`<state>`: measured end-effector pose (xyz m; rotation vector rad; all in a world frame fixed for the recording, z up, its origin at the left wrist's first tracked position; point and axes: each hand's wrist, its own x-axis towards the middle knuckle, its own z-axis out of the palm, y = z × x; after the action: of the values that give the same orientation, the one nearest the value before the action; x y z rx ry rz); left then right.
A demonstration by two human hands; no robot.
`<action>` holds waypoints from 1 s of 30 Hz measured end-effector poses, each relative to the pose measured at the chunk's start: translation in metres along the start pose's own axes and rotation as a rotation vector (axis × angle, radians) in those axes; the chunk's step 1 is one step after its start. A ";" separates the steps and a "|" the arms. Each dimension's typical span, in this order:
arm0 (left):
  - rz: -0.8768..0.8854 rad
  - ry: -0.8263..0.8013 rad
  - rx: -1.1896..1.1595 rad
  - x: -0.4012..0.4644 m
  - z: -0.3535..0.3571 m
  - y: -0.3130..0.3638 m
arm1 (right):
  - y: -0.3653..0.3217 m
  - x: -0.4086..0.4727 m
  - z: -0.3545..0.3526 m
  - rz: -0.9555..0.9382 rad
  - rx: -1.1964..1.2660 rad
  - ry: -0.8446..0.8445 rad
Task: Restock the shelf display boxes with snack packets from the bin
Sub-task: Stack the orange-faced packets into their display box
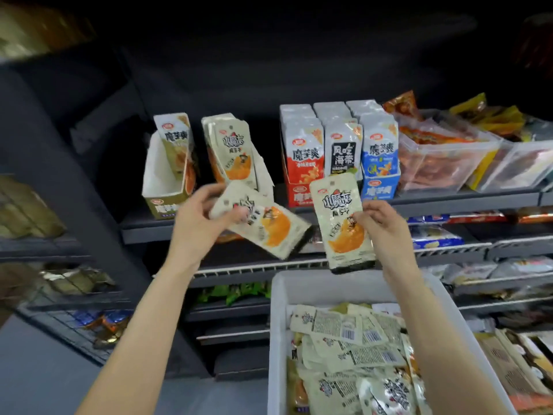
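Dark shelving (449, 202) fills the background, its upper board lined with display boxes and clear tubs of snacks. Fingers first: the left hand (199, 217) has its thumb and fingers curled round the end of a cream-and-orange snack packet (263, 224), which lies tilted, its far end pointing down and to the right — the print on it is blurred. The right hand (381, 226) pinches a second packet (344, 223) of the same kind by its right edge and holds it upright, label facing the camera. Both packets hang in the air just in front of the shelf edge, above the bin.

Behind the left hand stands an open display box (239, 151) with matching packets upright in it, leaning a little to the left. Just left of that, a green-fronted box (164, 187) holds one packet. To the right, red, dark and blue boxes (341, 145) stand packed side by side, then a clear tub (443, 157) of orange packs.

Below, a white bin (278, 324) sits between the forearms — loose cream packets (353, 354) are heaped in it, many showing barcodes.
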<state>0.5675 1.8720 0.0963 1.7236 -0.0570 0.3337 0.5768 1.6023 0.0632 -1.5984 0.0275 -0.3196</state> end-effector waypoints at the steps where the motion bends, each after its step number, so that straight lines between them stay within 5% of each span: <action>1: 0.054 0.053 0.027 0.011 -0.008 0.008 | -0.008 0.005 0.006 -0.020 0.003 -0.008; 9: 0.394 0.293 0.148 0.088 -0.031 0.055 | -0.061 0.049 0.068 -0.154 0.100 -0.075; 16: 0.400 0.317 0.451 0.128 -0.017 0.032 | -0.076 0.079 0.114 -0.119 0.266 -0.048; 30: 0.457 0.126 0.689 0.151 -0.031 0.039 | -0.037 0.101 0.162 -0.195 -0.202 -0.010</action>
<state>0.6973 1.9176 0.1758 2.3610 -0.2723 0.8754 0.7032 1.7408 0.1153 -1.8074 -0.1074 -0.4724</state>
